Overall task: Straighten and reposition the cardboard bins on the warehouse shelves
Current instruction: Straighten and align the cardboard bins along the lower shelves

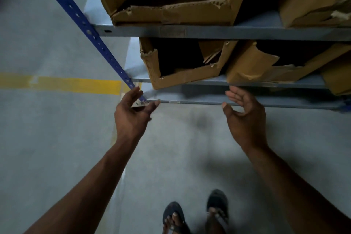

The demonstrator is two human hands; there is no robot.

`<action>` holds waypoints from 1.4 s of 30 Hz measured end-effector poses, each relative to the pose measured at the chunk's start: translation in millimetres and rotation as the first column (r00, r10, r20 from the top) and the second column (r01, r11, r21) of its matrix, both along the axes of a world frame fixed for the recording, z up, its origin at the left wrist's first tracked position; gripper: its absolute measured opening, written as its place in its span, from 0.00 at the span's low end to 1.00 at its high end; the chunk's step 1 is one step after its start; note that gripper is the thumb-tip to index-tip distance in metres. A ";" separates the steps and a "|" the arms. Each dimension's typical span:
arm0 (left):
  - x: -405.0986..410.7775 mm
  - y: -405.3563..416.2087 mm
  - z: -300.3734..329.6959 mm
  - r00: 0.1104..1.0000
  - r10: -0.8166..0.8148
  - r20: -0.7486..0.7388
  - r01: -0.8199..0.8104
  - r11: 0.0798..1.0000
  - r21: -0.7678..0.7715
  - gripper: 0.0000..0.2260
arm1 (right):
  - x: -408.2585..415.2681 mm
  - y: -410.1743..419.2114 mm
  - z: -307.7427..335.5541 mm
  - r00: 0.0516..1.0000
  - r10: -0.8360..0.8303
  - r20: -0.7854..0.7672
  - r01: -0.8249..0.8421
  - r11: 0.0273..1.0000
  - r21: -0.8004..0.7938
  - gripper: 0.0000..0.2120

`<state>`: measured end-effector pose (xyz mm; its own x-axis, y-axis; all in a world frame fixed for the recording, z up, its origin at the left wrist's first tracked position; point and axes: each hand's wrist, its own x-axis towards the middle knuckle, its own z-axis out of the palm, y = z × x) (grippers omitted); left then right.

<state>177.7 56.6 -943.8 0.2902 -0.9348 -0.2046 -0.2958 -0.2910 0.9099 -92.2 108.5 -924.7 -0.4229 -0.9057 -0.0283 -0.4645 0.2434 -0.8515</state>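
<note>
Both hands hold nothing. Palms face each other with fingers relaxed and spread: the left hand [133,110] is in front of the foot of the blue upright [83,23], the right hand [245,112] in front of the lowest grey shelf edge [190,101]. Between and just above them sits a torn cardboard bin [182,78] on the middle shelf [275,83], skewed, its front left corner hanging past the shelf edge. Neither hand touches it. A second crumpled bin [250,62] leans against its right side. On the upper shelf [228,32] sits a larger bin [174,14], with another ragged one [313,5] to its right. Below, sandalled feet [195,214] stand on grey floor [47,138] crossed by a yellow line [76,84].
</note>
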 end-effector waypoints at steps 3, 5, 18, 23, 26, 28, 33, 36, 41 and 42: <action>-6.8 -6.7 -5.2 0.998 -0.040 0.053 0.037 0.998 0.058 0.38 | 0.9 -18.2 -18.6 0.996 0.022 0.081 -0.023 1.000 0.006 0.24; -9.2 -11.4 -15.7 0.993 -0.053 0.105 0.048 0.998 0.048 0.39 | 1.0 -30.9 -34.5 0.993 0.041 0.115 -0.041 0.999 -0.006 0.24; 7.6 -105.0 -153.8 0.824 -0.198 0.531 0.232 0.973 0.002 0.56 | -9.9 -124.4 -168.5 0.994 0.108 0.023 -0.108 0.993 0.036 0.56; 25.2 -118.7 -177.9 0.705 -0.262 0.659 0.330 0.944 0.023 0.60 | -10.8 -126.8 -198.4 0.995 0.091 0.032 -0.091 0.996 -0.007 0.57; 31.8 -116.9 -183.6 0.654 -0.261 0.710 0.374 0.928 -0.003 0.59 | -8.7 -128.8 -202.0 0.991 0.135 -0.019 -0.136 0.988 -0.077 0.54; 35.2 -114.5 -187.9 0.641 -0.214 0.737 0.360 0.932 -0.042 0.57 | -10.1 -134.4 -207.1 0.992 0.125 -0.023 -0.127 0.985 -0.121 0.51; 40.3 -108.6 -188.7 0.817 -0.053 0.574 0.246 0.933 -0.263 0.44 | -18.4 -141.5 -211.6 0.999 0.040 -0.001 -0.040 0.998 -0.051 0.48; 34.5 -107.0 -183.0 0.898 -0.034 0.439 0.199 0.921 -0.335 0.34 | -16.9 -151.8 -212.8 0.999 0.022 0.028 -0.020 0.996 -0.082 0.42; 33.5 -112.4 -195.5 0.892 -0.109 0.439 0.268 0.909 -0.320 0.27 | -13.1 -161.3 -219.3 0.998 0.011 -0.056 -0.015 0.997 -0.071 0.48; 34.5 -114.0 -197.1 0.895 -0.121 0.429 0.282 0.899 -0.334 0.27 | -13.7 -160.4 -218.9 0.998 0.015 -0.057 -0.018 0.998 -0.058 0.48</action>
<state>212.2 -57.4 -1140.9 0.0669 -0.9619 0.2651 -0.6613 0.1562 0.7337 -105.9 -51.9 -1143.6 -0.4071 -0.9121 0.0486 -0.5160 0.1858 -0.8362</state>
